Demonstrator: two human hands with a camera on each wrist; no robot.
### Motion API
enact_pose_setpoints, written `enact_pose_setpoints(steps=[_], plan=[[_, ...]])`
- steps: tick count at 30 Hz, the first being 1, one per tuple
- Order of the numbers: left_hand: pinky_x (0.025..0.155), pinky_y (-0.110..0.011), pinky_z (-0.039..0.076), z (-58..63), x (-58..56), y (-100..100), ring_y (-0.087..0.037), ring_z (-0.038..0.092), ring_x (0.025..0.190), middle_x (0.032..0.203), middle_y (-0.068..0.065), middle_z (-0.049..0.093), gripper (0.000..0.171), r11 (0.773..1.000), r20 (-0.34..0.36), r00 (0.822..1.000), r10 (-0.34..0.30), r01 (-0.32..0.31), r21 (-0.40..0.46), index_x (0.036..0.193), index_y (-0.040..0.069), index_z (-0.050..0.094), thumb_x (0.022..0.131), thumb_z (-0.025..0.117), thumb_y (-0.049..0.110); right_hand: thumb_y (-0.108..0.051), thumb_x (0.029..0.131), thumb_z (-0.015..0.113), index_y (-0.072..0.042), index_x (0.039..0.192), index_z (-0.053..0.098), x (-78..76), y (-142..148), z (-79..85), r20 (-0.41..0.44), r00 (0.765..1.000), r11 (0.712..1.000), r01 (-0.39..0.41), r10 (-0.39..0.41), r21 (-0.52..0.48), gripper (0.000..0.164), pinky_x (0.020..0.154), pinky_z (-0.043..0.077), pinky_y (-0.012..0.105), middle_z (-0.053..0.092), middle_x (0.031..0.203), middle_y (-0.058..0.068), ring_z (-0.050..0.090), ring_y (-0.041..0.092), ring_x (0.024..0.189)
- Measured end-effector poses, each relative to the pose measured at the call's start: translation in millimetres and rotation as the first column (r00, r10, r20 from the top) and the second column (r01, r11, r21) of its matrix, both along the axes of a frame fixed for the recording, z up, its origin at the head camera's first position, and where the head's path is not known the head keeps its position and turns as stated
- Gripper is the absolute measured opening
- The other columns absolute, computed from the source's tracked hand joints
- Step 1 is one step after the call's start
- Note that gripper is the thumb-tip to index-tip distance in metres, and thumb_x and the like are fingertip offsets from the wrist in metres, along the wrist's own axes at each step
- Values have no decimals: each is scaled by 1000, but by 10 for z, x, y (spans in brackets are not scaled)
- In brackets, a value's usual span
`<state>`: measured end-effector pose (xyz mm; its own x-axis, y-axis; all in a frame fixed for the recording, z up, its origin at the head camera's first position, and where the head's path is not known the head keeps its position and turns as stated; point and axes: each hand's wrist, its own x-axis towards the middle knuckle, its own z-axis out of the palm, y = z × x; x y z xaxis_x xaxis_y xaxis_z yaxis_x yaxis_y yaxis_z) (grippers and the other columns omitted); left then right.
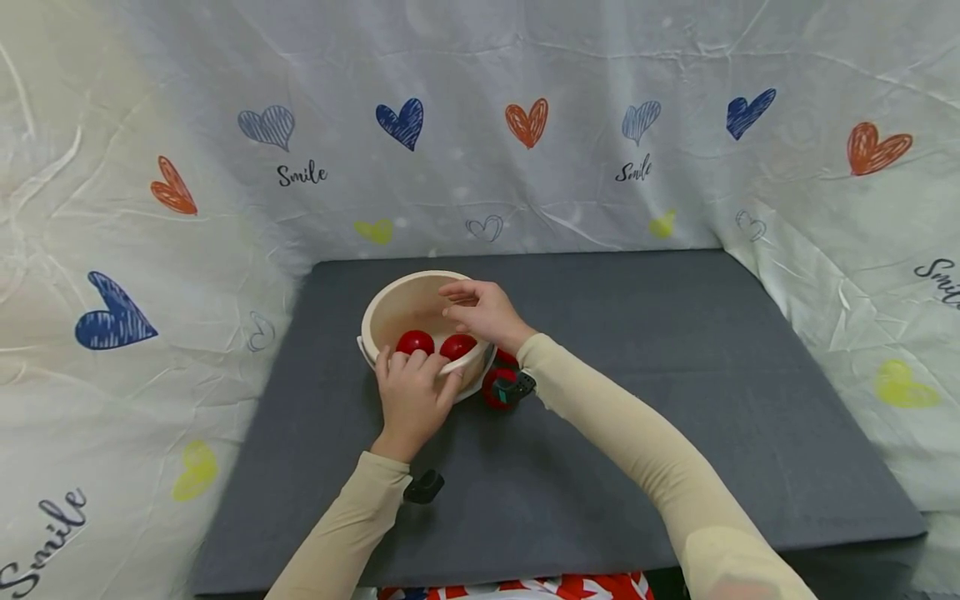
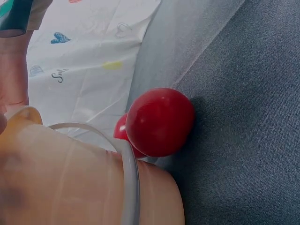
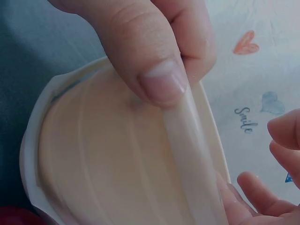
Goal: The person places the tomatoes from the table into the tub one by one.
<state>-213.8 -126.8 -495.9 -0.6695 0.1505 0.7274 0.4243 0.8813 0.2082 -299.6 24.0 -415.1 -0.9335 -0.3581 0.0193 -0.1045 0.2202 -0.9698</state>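
In the head view a cream bucket (image 1: 397, 304) stands left of middle, its mouth tilted toward me. My left hand (image 1: 411, 400) grips the near rim; the right wrist view shows that thumb (image 3: 140, 51) outside the wall, with fingers over the edge. My right hand (image 1: 483, 315) reaches over the right side of the mouth, fingers loosely extended and holding nothing visible. Inside lie two glossy red balls, one at left (image 1: 416, 342) and another red ball (image 1: 458, 346) beside it. Outside, a red ball (image 2: 159, 122) rests on the table by the bucket, partly covering another red ball (image 2: 120, 128).
The bucket's pale handle (image 2: 130, 183) hangs against its outer wall. A dark grey cloth (image 1: 645, 333) covers the table. Behind and at both sides hangs a white curtain (image 1: 450, 183) printed with hearts and "Smile". Each wrist carries a small black device, such as the left one (image 1: 424, 487).
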Motion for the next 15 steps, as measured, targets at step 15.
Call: enact_pose_setpoints(steps=[15], plan=[[107, -69, 36, -2, -11, -2, -39, 58, 83, 84, -16, 71, 30, 1000, -3, 1000, 0, 0, 2, 90, 8, 74, 91, 62, 36, -7, 96, 65, -4, 129, 67, -82, 157, 64, -30, 999, 998, 43, -44, -36, 33, 87, 62, 39, 66, 133, 20, 68, 32, 117]])
